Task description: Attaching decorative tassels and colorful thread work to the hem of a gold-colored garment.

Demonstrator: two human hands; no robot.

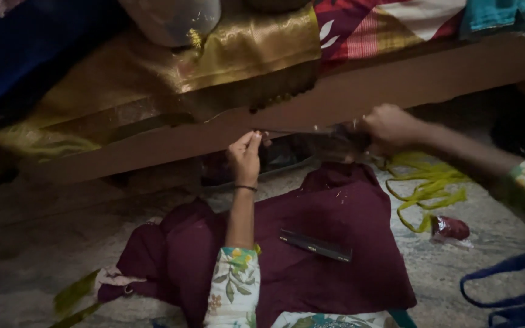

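My left hand (245, 155) pinches one end of a thin dark strand of hair (302, 130), fingers pressed together, just below the wooden bed frame (396, 82). My right hand (389, 126) is closed around the thicker bunch of the same hair at the other end, so the strand is stretched taut between both hands. Under them a maroon cloth (311, 243) lies spread on the floor. A dark comb (315, 245) rests on that cloth, nearer my body. Motion blurs the hair near my right hand.
A golden fabric (202, 67) and red patterned bedding (384, 24) hang over the bed edge. Yellow ribbon (426, 185) and a small red packet (451, 229) lie on the stone floor at right. A blue strap (511, 285) is at the lower right.
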